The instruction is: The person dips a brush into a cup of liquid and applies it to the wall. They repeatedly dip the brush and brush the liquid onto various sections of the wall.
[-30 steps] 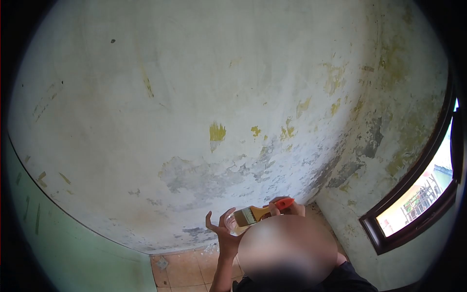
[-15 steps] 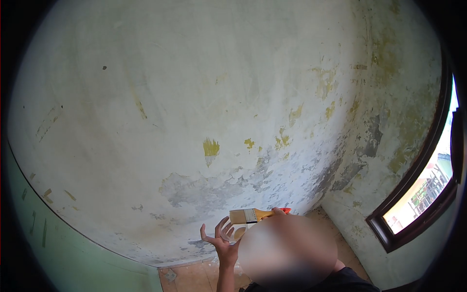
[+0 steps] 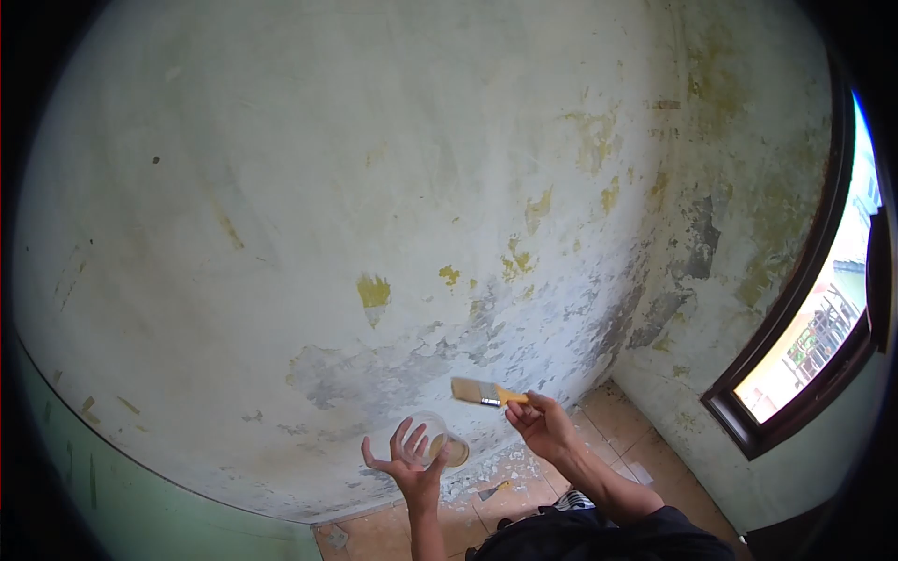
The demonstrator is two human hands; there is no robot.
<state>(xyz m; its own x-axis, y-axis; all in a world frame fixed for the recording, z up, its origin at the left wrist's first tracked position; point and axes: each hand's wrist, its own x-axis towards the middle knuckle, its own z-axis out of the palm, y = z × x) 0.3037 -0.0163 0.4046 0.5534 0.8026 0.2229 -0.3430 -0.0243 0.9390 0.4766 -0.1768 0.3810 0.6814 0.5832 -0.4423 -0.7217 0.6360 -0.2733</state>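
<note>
In my left hand [image 3: 412, 466] is a clear plastic cup [image 3: 460, 451] with something tan at its bottom. The thumb is against it and the other fingers are spread around its side. My right hand [image 3: 545, 426] grips a flat paintbrush [image 3: 479, 390] by its orange-yellow handle. The pale bristles point left, toward the wall, above and to the right of the cup. Both hands are in front of the stained, peeling wall [image 3: 271, 290].
Paint flakes lie along the wall's foot on the tiled floor [image 3: 533, 486], with a scraper [image 3: 493, 490] among them. A dark-framed window [image 3: 751, 411] is in the right wall. A green wall [image 3: 131, 496] runs along the lower left.
The view has shifted, so the wall patches sit further left. My right hand and the brush have moved apart from the cup. The blur over my right arm is gone.
</note>
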